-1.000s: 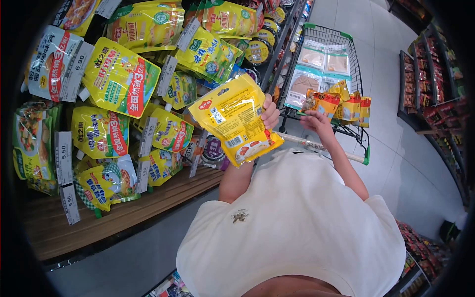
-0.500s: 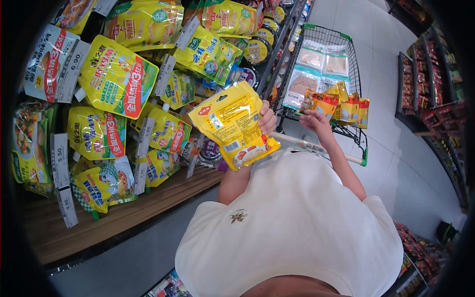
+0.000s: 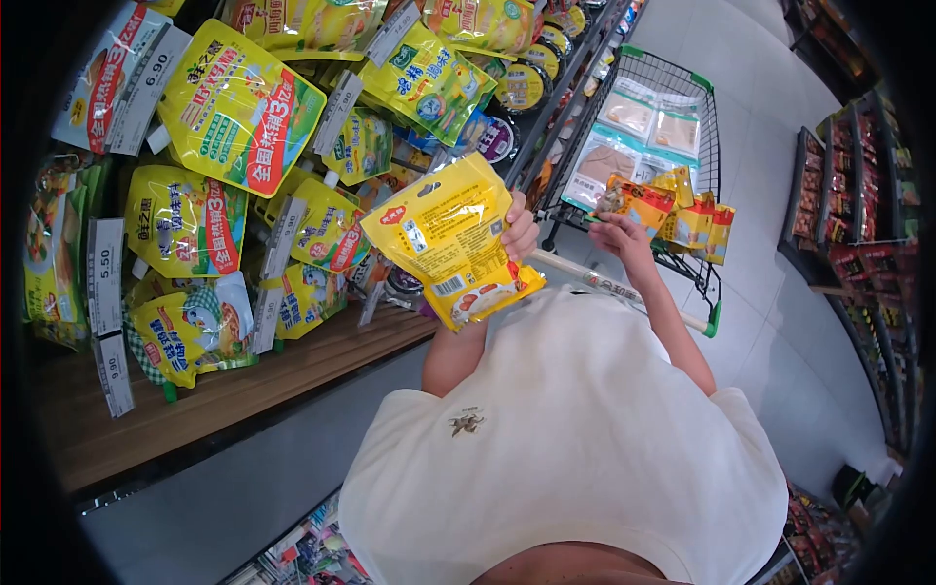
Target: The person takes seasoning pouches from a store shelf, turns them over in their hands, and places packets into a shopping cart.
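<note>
My left hand is closed on the right edge of a yellow seasoning bag, held up in front of my chest. Its printed back, with a barcode and a hang hole, faces me. My right hand is over the near end of the shopping cart, its fingers curled in a pinch at the lower edge of an orange and yellow packet. Part of that packet is hidden behind the fingers. Beside it, more orange and yellow packets lie at the cart's right side.
White and teal packs lie in the cart, whose handle crosses before me. On my left, a shelf holds yellow seasoning pouches with price tags, above a wooden ledge. Another stocked rack stands right, across the tiled floor.
The view has shifted slightly, moving the shelf goods and cart in the picture. The yellow bag is a little farther left and tilted slightly differently, while both hands keep nearly the same pose.
</note>
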The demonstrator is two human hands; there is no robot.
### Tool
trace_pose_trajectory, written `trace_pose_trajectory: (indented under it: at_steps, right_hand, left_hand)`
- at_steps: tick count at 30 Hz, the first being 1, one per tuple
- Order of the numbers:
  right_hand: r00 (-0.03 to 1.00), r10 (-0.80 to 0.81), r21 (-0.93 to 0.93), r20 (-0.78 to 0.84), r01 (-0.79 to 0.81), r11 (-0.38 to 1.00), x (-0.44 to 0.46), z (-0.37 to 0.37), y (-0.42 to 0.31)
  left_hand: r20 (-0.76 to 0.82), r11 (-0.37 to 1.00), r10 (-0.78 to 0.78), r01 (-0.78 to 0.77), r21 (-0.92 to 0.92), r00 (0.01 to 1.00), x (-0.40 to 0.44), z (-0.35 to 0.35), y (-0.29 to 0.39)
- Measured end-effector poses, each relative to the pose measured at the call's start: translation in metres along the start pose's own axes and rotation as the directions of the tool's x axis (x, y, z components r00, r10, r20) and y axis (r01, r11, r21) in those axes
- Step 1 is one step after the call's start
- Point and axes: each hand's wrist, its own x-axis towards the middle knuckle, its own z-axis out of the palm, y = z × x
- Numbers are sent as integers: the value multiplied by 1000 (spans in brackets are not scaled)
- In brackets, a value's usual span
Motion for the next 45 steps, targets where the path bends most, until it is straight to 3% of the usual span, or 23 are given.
trace_pose_trajectory:
  at_steps: [8,20,32,45]
  right_hand:
    - [998,25,-33,60,-23,999,12,5,0]
    - [970,101,-143,220,-70,987,32,40,0]
    - [925,165,-162,341,-114,980,49,66,9]
    - [953,162,-150,256,-127,980,41,69,15]
  left_hand:
    - [-36,993,116,-115,14,993,-17,7,-3]
    - [43,956,273,-276,102,961,-56,6,-2]
    - [-50,910,405,-398,115,913,-86,15,-1]
    - [-68,922,385,-381,65,920,-86,17,10]
